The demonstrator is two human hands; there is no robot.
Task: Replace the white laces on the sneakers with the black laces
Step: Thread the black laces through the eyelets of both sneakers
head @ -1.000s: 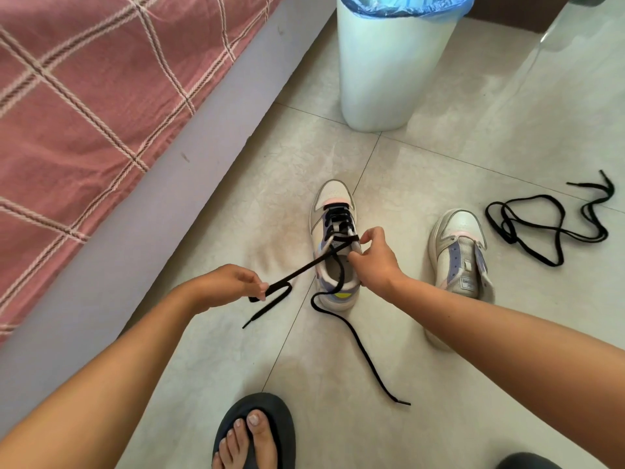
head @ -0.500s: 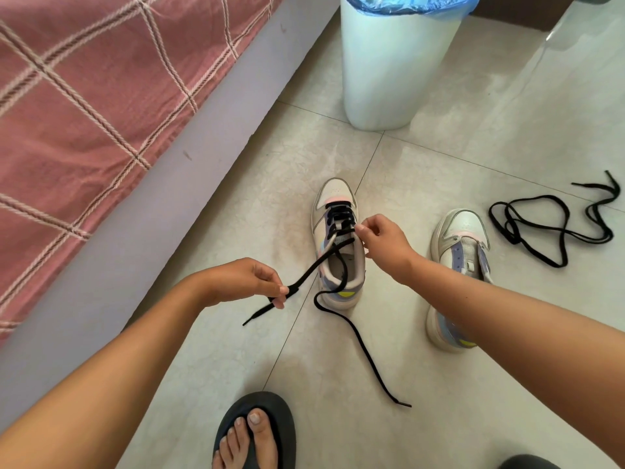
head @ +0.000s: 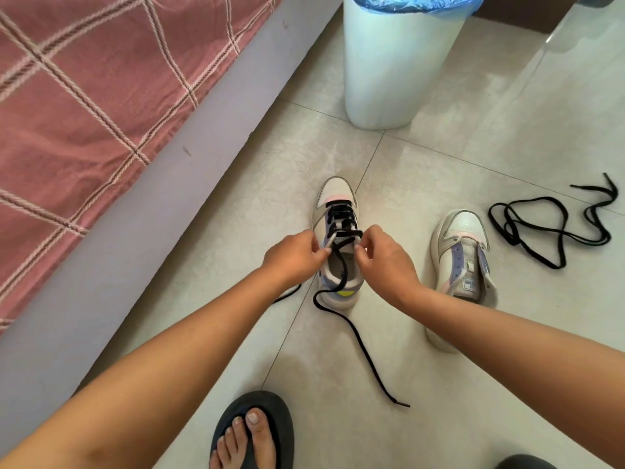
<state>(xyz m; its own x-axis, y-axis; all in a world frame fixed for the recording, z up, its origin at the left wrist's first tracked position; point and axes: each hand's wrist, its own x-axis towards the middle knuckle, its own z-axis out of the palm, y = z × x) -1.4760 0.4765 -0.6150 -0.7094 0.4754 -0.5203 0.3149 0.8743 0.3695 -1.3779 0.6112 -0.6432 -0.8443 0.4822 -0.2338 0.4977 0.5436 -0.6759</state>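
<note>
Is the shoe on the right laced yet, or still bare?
Still bare. The right sneaker shows empty eyelets and a loose tongue, and the spare black lace lies in a tangle on the floor tiles beside it.

Left hand and right hand close together, fingers curled, pinching, forearms converging

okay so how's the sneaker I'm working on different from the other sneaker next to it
The sneaker between the hands has a black lace crossed through its lower eyelets; the other sneaker shows no lace at all. The first is pinched at by the left hand and right hand; the second is partly hidden behind the right forearm. Both point away, with white toes and lilac panels.
</note>
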